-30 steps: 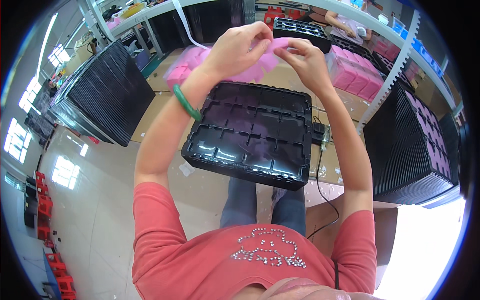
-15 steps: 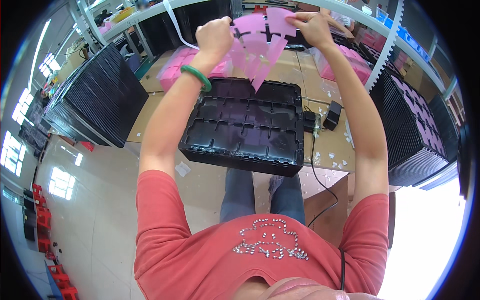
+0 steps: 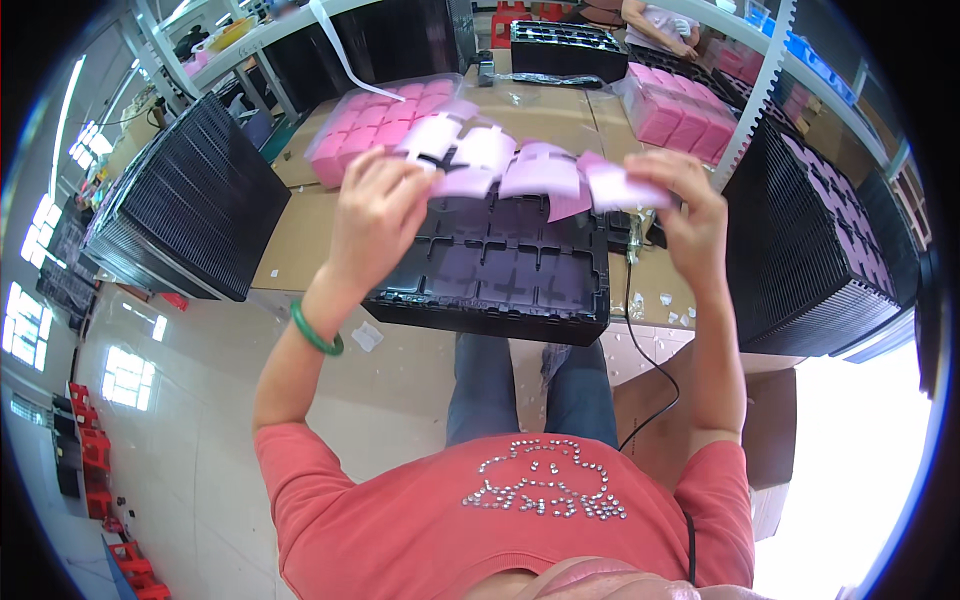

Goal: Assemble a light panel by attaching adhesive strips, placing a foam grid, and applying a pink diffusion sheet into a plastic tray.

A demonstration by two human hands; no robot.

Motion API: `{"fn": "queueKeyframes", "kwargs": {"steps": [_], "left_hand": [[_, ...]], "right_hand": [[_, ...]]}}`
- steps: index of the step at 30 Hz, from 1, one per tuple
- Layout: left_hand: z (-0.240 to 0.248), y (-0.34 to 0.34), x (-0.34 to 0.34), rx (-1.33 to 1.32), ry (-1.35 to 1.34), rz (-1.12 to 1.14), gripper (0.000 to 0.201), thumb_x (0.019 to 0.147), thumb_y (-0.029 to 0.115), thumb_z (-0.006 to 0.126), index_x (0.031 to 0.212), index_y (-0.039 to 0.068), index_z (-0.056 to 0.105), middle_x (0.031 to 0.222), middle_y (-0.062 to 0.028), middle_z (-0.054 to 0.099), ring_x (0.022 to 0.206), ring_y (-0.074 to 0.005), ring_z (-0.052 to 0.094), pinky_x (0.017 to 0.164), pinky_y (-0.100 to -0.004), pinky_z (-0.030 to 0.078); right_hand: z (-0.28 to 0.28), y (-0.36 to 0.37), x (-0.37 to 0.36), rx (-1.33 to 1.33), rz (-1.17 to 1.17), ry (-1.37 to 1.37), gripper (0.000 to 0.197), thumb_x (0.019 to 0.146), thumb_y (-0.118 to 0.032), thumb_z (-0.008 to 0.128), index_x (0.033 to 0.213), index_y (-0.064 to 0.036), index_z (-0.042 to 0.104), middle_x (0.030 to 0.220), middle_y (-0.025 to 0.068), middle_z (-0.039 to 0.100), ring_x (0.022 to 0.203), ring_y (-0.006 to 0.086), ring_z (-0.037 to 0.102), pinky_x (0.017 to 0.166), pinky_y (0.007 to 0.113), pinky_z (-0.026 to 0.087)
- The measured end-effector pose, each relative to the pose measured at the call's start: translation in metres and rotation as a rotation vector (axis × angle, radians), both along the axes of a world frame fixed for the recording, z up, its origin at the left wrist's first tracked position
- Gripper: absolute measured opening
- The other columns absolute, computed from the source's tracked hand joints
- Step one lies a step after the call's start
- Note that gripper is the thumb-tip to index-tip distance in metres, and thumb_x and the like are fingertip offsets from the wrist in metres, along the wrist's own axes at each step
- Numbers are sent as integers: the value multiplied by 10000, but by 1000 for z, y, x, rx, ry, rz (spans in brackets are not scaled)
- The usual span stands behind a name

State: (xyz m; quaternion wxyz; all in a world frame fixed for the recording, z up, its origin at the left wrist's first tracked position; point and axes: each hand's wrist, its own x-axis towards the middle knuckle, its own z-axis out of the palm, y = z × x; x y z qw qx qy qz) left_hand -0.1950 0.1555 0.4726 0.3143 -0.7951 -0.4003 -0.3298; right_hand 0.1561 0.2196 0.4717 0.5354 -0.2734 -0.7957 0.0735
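A thin pink sheet with cut slots (image 3: 541, 172) stretches between my two hands, bent and partly blurred. My left hand (image 3: 380, 205) pinches its left end, and my right hand (image 3: 685, 200) grips the right end. Beneath the sheet lies a black moulded tray with rows of compartments (image 3: 480, 270), on top of a black stack at the table's near edge. The sheet hangs over the tray's far part and hides some of it. A green bangle (image 3: 316, 330) circles my left wrist.
Pink sheet stacks in clear plastic stand at left (image 3: 385, 125) and right (image 3: 680, 110). Tall black tray stacks (image 3: 190, 200) flank the cardboard-covered table (image 3: 330, 225). A black cable (image 3: 655, 375) hangs off the front edge. Another person's hand (image 3: 680, 48) works at the far right.
Both hands have come down and nearer to me with the pink sheet. It hung upright beyond the tray before; now it spreads sideways above the tray's far part.
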Motion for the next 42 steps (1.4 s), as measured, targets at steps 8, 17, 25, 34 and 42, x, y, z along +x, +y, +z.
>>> {"fn": "queueKeyframes", "kwargs": {"steps": [8, 17, 25, 34, 42], "left_hand": [[-31, -22, -15, -203, -146, -12, 114, 835, 83, 692, 946, 62, 672, 942, -85, 693, 917, -264, 658, 1020, -457, 443], [59, 115, -33, -252, -604, -133, 213, 865, 221, 748, 977, 42, 725, 858, -110, 735, 790, -177, 717, 733, -288, 535], [48, 8, -16, -268, -689, -250, 146, 879, 47, 714, 1016, -5, 712, 927, -95, 731, 883, -137, 689, 811, -275, 525], [-37, -52, -32, -551, -405, -154, 158, 837, -20, 683, 980, 28, 731, 887, -94, 717, 843, -234, 661, 885, -327, 495], [-47, -55, -36, -749, -470, -75, 154, 833, -8, 651, 960, 36, 726, 870, -93, 703, 836, -275, 641, 829, -346, 474]], "right_hand": [[-46, -37, 1, -151, 59, -61, 397, 680, 133, 518, 948, -54, 744, 1030, 67, 734, 1098, 256, 599, 995, 363, 466], [36, 175, -13, -204, 189, 250, 200, 948, -28, 597, 1123, -9, 691, 1010, 44, 733, 956, 100, 666, 839, 226, 513], [31, 19, 7, 87, -31, 183, 324, 775, 106, 613, 1042, -29, 739, 1064, 75, 729, 1048, 189, 628, 947, 292, 470], [-67, -61, 7, -192, 35, 98, 338, 677, 142, 586, 869, -77, 757, 1092, 57, 723, 1160, 272, 553, 1012, 377, 426], [-108, -76, 1, -380, -28, -65, 341, 679, 132, 593, 870, -92, 765, 1161, 33, 704, 1196, 278, 534, 1030, 379, 424]]}}
